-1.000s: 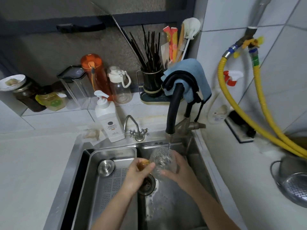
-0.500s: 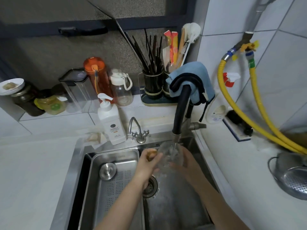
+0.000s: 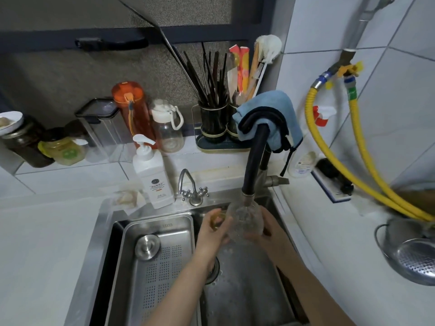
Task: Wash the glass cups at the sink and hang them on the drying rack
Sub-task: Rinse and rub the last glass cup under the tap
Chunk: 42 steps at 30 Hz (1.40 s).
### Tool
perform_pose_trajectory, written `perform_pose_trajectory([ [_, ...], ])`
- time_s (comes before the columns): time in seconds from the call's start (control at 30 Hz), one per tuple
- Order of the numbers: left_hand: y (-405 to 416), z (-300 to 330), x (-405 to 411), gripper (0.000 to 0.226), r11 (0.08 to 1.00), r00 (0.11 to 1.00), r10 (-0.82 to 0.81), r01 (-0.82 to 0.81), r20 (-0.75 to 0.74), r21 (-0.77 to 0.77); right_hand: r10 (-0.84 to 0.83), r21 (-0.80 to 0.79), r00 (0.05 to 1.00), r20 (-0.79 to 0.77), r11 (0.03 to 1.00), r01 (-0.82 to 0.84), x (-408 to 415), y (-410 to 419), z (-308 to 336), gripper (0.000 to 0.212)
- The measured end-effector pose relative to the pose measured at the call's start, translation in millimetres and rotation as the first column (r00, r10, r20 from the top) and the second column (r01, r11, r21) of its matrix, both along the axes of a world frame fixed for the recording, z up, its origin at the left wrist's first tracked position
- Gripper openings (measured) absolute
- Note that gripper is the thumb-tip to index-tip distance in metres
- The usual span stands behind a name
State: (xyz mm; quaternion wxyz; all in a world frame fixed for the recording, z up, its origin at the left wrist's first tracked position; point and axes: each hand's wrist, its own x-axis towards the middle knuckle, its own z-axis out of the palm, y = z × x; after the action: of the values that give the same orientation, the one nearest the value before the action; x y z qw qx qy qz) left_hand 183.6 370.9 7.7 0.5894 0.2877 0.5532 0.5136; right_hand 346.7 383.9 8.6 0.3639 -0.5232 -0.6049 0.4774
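Observation:
A clear textured glass cup is held over the steel sink, right under the spout of the black faucet. My right hand grips the cup from its right side. My left hand holds a small yellow-brown thing, perhaps a sponge, against the cup's left side. The cup's lower part is hidden by my fingers. No drying rack shows in this view.
A perforated steel tray with a round lid fills the sink's left half. A white soap pump bottle and a small tap stand behind it. A steel colander lies on the right counter under yellow hoses.
Both hands have lifted the cup up toward the faucet spout; it now sits just under the nozzle. The view has tilted slightly downward.

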Motion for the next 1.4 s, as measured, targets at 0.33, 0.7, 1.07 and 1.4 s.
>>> perform_pose_trajectory([
  [0.33,4,-5,-6,0.036,1.000,1.000,-0.022,0.022,0.014,-0.002,-0.027,0.008,1.000,0.010,1.000,0.026,-4,1,-4,0.045],
  [0.7,3,-16,-12,0.033,0.999,1.000,-0.030,0.030,0.003,-0.045,-0.041,0.046,0.999,0.028,0.998,0.040,-9,-6,-6,0.048],
  [1.07,-6,-20,-20,0.039,0.993,0.997,-0.046,0.039,-0.067,-0.115,-0.033,-0.058,0.999,-0.032,0.998,0.031,-14,-14,-27,0.056],
  [1.4,-2,-16,-27,0.061,0.994,0.971,0.013,-0.039,-0.240,-0.105,-0.065,-0.182,0.983,-0.169,0.983,0.034,-30,-30,-39,0.058],
])
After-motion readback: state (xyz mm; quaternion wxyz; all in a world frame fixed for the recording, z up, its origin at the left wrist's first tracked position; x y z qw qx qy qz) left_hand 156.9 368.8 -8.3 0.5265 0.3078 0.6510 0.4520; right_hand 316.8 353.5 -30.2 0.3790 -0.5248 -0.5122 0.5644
